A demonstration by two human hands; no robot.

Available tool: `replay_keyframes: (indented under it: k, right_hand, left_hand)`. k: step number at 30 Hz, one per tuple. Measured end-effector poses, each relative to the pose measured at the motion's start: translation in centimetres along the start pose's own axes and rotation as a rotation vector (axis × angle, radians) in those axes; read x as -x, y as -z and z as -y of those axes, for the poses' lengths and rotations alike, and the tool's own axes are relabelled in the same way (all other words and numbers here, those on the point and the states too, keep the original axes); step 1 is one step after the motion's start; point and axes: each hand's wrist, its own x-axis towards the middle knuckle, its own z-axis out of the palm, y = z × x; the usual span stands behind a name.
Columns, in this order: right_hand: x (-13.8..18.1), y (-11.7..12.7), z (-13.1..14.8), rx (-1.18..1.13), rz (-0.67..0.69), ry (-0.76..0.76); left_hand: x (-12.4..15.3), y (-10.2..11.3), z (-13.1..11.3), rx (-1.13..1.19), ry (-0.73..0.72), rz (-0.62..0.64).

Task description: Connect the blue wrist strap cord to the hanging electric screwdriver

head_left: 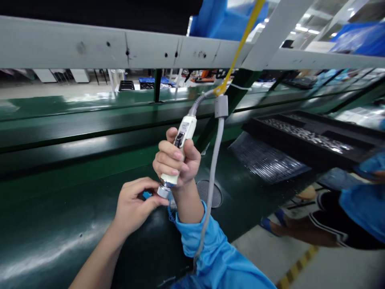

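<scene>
My right hand [176, 158] is wrapped around the cream body of an electric screwdriver [185, 126], its black switch facing up. The tool is tilted, with the cable end up and away and the silver nose toward me. My left hand [135, 202] pinches the silver collar [163, 191] at the nose between thumb and fingers; the bit is not visible. A grey cable [215, 160] loops from the far end of the tool down past my right sleeve. A yellow strap [239, 52] holds the cable from above. A blue coiled cord [171, 214] hangs by my right wrist.
Below lies a green bench [75, 237] with a round mesh disc [209, 193]. At right, a black tray [303, 136] of small shiny parts sits over a clear ribbed plastic tray [267, 158]. A co-worker in blue [365, 208] is at the right. A white beam [144, 50] crosses above.
</scene>
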Motion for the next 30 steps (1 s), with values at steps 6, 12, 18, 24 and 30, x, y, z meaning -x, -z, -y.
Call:
replay_keyframes:
  k: [6, 12, 18, 24, 30]
  right_hand:
    - [-0.3, -0.8, 2.2, 0.496, -0.140, 0.032]
    - [0.5, 2.6, 0.7, 0.922, -0.321, 0.052]
    - [3.8, 6.7, 0.8, 1.158, -0.490, -0.055]
    - [15.5, 1.6, 8.9, 1.518, -0.639, -0.164]
    - [29.0, -5.3, 6.9, 0.923, -0.359, -1.241]
  left_hand:
    - [-0.7, 2.9, 1.5, -0.412, -0.176, 0.133]
    - [-1.0, 5.5, 1.5, -0.680, -0.253, 0.036]
    - [-0.6, 5.3, 0.5, -0.687, -0.299, 0.015]
    - [0.1, 6.3, 0.5, -0.675, -0.323, 0.007]
    - [-0.1, 7.4, -0.1, -0.624, -0.326, -0.105]
